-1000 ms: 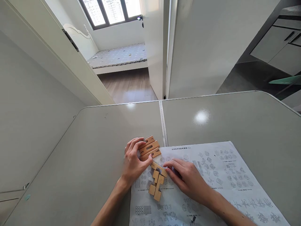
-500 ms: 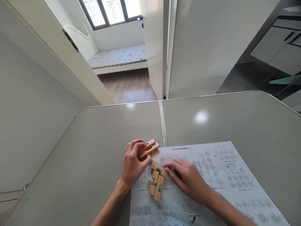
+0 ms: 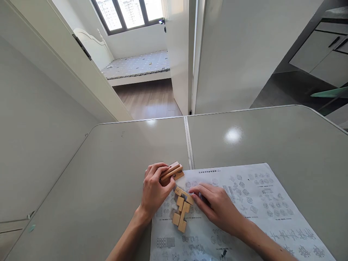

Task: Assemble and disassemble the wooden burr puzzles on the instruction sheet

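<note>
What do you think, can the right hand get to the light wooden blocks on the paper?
Probably yes. The right hand is close beside the light wooden blocks, almost or already touching one, with nothing seen in between. The left hand holds the darker wooden blocks, just beyond them.

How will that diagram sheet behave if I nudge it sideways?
The diagram sheet looks like thin paper, so it is probably light and may buckle. The smooth-looking table under it suggests it could slide easily. The notched wooden pieces lying on it would likely ride along or shift.
</note>
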The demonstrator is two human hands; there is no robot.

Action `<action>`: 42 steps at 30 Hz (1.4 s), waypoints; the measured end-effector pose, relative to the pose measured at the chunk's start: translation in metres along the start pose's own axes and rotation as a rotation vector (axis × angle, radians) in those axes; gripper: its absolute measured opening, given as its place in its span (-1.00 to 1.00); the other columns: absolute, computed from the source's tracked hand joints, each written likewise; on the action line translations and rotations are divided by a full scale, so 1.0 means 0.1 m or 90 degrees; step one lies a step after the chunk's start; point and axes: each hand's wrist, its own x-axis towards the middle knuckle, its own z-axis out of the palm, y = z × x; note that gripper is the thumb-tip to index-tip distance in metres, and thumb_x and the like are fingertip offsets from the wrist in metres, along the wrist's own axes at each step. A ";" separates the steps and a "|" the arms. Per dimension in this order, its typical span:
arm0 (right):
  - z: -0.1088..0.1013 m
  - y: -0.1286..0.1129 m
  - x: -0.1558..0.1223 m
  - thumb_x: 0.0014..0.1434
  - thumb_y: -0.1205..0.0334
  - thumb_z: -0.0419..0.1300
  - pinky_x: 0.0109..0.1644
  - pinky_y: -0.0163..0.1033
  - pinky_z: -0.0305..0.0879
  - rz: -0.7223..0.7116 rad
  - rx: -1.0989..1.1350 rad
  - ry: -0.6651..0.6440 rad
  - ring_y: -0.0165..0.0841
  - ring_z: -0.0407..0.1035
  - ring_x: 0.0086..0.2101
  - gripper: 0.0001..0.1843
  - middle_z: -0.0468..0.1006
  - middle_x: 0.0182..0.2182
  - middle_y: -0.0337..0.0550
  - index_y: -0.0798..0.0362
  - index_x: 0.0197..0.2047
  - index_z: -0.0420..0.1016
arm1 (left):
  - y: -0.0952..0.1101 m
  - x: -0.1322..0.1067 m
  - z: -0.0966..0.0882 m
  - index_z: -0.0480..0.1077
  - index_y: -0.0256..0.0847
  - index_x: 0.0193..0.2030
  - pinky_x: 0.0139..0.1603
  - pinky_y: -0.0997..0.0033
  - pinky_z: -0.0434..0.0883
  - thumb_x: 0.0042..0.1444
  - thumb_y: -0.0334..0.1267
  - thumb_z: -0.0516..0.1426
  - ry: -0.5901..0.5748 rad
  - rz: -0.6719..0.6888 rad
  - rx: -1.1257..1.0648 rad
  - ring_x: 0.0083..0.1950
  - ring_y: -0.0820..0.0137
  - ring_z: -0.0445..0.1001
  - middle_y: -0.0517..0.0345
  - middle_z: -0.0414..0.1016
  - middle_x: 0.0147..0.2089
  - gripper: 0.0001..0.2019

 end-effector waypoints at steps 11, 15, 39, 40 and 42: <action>-0.01 -0.02 0.01 0.51 0.31 0.08 -0.27 -0.25 0.28 -0.003 0.009 0.001 -0.30 0.48 -0.34 -0.81 0.62 -0.26 -0.17 -0.03 -0.02 0.52 | 0.03 0.00 -0.03 0.55 -0.08 -0.12 0.17 0.01 0.47 0.13 -0.39 0.31 0.000 -0.004 0.025 0.05 0.14 0.55 0.11 0.65 -0.01 -0.81; -0.01 -0.01 0.00 0.52 0.30 0.08 -0.25 -0.25 0.29 0.000 0.013 -0.004 -0.30 0.49 -0.32 -0.81 0.62 -0.25 -0.18 -0.04 0.00 0.52 | 0.04 0.01 -0.04 0.56 -0.07 -0.13 0.13 0.03 0.47 0.12 -0.39 0.31 -0.005 -0.008 0.025 0.00 0.16 0.57 0.12 0.66 -0.03 -0.81; -0.02 -0.01 0.01 0.53 0.27 0.06 -0.26 -0.20 0.33 0.000 0.007 -0.006 -0.29 0.50 -0.33 -0.78 0.64 -0.26 -0.13 -0.01 -0.03 0.55 | -0.01 -0.02 -0.07 0.56 -0.06 -0.23 0.06 0.09 0.46 0.12 -0.37 0.32 -0.040 0.021 0.051 -0.08 0.20 0.60 0.15 0.65 -0.09 -0.88; -0.02 -0.01 0.01 0.53 0.27 0.06 -0.25 -0.20 0.33 0.003 0.010 -0.008 -0.29 0.50 -0.33 -0.79 0.64 -0.26 -0.14 -0.01 -0.03 0.55 | -0.01 -0.02 -0.07 0.57 -0.07 -0.22 0.06 0.10 0.46 0.13 -0.36 0.32 -0.045 0.024 0.047 -0.08 0.21 0.60 0.15 0.66 -0.09 -0.89; -0.03 -0.02 0.01 0.53 0.28 0.06 -0.26 -0.21 0.33 0.008 0.013 -0.009 -0.30 0.49 -0.34 -0.79 0.63 -0.26 -0.15 -0.01 -0.04 0.54 | -0.02 -0.01 -0.08 0.57 -0.06 -0.20 0.05 0.11 0.46 0.16 -0.36 0.32 -0.050 0.031 0.043 -0.07 0.20 0.61 0.14 0.66 -0.10 -0.89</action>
